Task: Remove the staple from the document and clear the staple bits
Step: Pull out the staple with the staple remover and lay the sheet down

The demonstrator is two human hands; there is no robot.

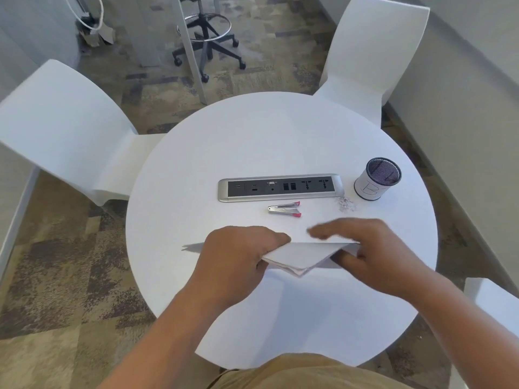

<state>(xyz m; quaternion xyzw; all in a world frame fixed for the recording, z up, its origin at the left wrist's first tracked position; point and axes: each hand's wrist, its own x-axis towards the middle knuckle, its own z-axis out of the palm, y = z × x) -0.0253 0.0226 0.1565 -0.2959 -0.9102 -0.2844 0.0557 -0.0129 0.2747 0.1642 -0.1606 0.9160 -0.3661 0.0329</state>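
Observation:
A white paper document (302, 255) is held just above the round white table (196, 169), one corner pointing toward me. My left hand (238, 256) grips its left side. My right hand (373, 248) holds its right side, fingers under the sheets and blurred fingers above. A silver staple remover with pink tips (284, 208) lies on the table beyond the paper, untouched. A small pile of staple bits (345, 204) lies to the right of it, next to a mesh cup (377, 179). I cannot see any staple in the document.
A power and socket strip (280, 188) is set into the table's middle. White chairs stand at the left (64, 127), the far right (373, 51) and the near right (491, 301). A wheeled stool (207, 37) stands on the carpet beyond.

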